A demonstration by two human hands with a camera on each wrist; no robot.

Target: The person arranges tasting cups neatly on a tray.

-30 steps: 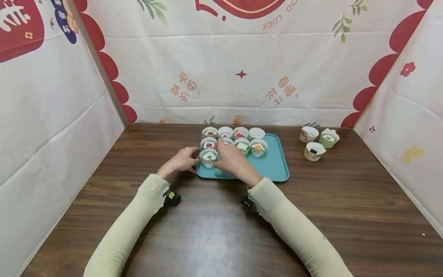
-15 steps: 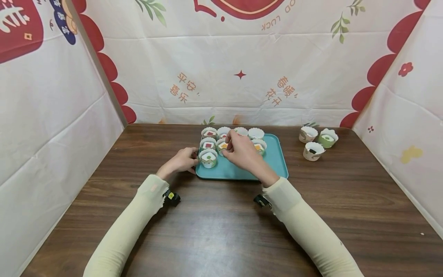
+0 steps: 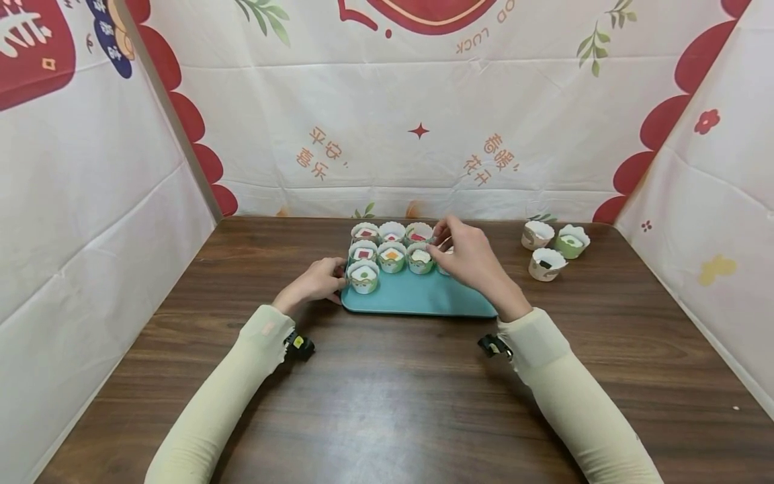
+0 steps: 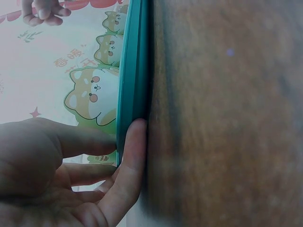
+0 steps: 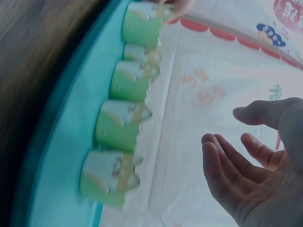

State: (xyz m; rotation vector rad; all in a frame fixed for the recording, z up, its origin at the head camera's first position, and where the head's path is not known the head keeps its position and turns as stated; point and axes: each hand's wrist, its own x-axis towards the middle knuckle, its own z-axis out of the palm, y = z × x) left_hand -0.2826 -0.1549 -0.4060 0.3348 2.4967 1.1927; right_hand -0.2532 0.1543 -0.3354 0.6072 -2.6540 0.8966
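My left hand grips the left edge of a teal tray; in the left wrist view a finger lies along the rim's outer side, with others opposite. Paper cake cups in rows fill the tray's back and left, each with white filling, several with coloured bits. One cup with a green dot stands alone in the front row, beside my left hand. My right hand hovers over the right end of the rows, partly hiding cups there. In the right wrist view its fingers are loosely bent, holding nothing.
Off the tray at the back right stand a brown-patterned cup, a green cup and a cup with a black piece. The wooden table meets a printed white cloth behind and at both sides.
My right hand has left the front-row cup, risen and moved right across the tray to the far end of the rows. The left hand stays at the tray's edge.
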